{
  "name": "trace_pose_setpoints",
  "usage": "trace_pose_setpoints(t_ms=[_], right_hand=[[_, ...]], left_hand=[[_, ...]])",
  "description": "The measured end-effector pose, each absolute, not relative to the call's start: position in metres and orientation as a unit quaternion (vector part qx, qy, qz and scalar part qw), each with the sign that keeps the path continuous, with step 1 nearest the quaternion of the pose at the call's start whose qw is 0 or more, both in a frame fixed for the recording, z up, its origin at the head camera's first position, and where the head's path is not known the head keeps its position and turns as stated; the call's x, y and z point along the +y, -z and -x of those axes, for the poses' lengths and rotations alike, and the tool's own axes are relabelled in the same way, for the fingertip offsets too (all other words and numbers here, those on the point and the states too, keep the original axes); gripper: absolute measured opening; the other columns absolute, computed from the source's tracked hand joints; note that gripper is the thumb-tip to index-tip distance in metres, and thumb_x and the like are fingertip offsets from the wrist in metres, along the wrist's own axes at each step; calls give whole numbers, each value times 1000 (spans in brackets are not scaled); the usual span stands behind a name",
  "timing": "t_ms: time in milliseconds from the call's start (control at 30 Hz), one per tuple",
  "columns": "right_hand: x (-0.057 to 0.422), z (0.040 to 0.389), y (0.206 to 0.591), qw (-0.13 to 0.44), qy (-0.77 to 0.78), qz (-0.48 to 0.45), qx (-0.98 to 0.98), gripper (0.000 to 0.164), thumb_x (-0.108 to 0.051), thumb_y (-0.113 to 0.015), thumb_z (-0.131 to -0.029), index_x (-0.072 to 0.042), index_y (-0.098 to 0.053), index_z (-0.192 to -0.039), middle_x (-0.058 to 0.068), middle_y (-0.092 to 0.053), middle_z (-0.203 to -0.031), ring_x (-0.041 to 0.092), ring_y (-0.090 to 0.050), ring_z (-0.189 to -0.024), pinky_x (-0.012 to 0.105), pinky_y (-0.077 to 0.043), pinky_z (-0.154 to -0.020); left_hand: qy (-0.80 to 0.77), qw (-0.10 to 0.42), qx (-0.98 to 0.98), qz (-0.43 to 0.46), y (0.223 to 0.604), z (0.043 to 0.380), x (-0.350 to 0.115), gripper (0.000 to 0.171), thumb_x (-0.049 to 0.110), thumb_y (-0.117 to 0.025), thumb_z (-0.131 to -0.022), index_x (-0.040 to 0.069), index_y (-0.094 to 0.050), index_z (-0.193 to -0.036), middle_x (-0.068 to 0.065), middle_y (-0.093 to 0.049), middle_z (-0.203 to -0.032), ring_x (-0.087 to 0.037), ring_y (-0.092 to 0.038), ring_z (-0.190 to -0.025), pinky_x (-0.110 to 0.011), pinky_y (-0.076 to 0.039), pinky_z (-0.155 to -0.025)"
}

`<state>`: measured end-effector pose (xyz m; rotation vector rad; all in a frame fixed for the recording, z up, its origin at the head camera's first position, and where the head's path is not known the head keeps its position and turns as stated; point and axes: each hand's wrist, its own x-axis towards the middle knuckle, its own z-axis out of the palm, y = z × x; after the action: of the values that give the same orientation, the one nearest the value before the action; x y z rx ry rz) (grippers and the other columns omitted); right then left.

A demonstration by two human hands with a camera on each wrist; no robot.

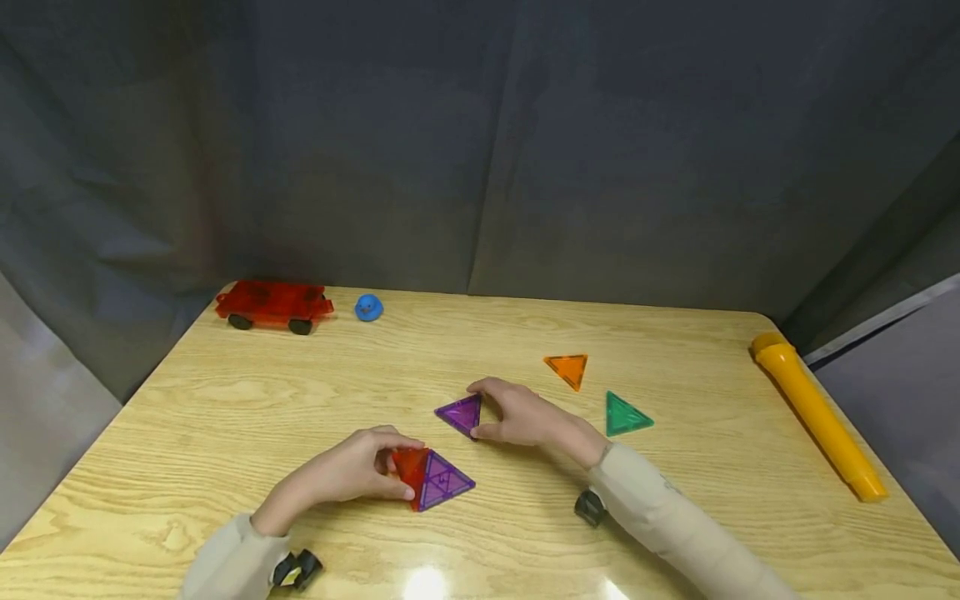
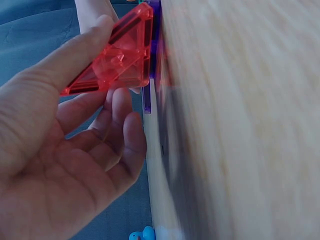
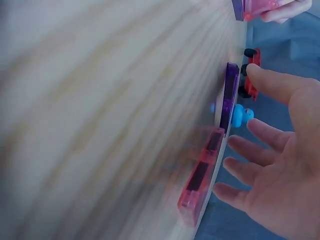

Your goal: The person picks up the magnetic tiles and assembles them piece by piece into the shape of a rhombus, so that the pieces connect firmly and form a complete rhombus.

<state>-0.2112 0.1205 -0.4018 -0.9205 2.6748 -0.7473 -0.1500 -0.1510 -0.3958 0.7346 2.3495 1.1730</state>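
My left hand pinches a red translucent triangle tile between thumb and fingers. That tile is tilted up from the table, its edge along a purple triangle tile lying flat. In the left wrist view my thumb lies along the red tile's side while the other fingers curl below it. My right hand reaches over a second purple triangle tile, thumb and index finger spread around its right-hand corners. In the right wrist view its fingers are parted and relaxed, close above that purple tile.
An orange triangle tile and a green triangle tile lie right of my right hand. At the back left stand a red toy car base and a blue rubber duck. A yellow tube lies along the table's right edge.
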Motion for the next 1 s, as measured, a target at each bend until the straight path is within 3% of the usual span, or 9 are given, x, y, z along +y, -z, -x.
trace_pose_setpoints(t_ms=[133, 467, 733, 1000], right_hand=[[116, 214, 403, 117, 249, 304, 912, 61, -27, -74, -83, -3, -49, -133, 16, -50, -137, 31, -45, -128, 43, -35, -107], [113, 214, 402, 119, 244, 306, 912, 61, -23, -76, -82, 0, -50, -132, 17, -53, -132, 31, -48, -124, 43, -37, -105], [112, 216, 402, 138, 255, 319, 902, 71, -20, -75, -82, -1, -40, -141, 15, -48, -139, 31, -43, -131, 44, -33, -108], [113, 216, 402, 137, 277, 323, 895, 69, -19, -79, -79, -1, -45, -135, 14, -53, -134, 29, -47, -127, 42, -34, -107]], left_hand=[[-413, 204, 847, -265, 395, 150, -150, 57, 23, -78, -80, -1, -58, -128, -2, -58, -97, -11, -52, -76, -22, -45, -66], [-409, 198, 849, -270, 395, 150, -152, 58, 24, -78, -80, 0, -58, -128, -1, -58, -95, -10, -52, -76, -22, -45, -65], [-413, 204, 846, -268, 396, 150, -152, 57, 24, -78, -80, -1, -58, -128, -3, -58, -98, -11, -53, -77, -22, -46, -66], [-414, 206, 845, -267, 396, 150, -152, 58, 24, -78, -80, -2, -57, -128, -3, -58, -98, -10, -53, -76, -22, -46, -66]])
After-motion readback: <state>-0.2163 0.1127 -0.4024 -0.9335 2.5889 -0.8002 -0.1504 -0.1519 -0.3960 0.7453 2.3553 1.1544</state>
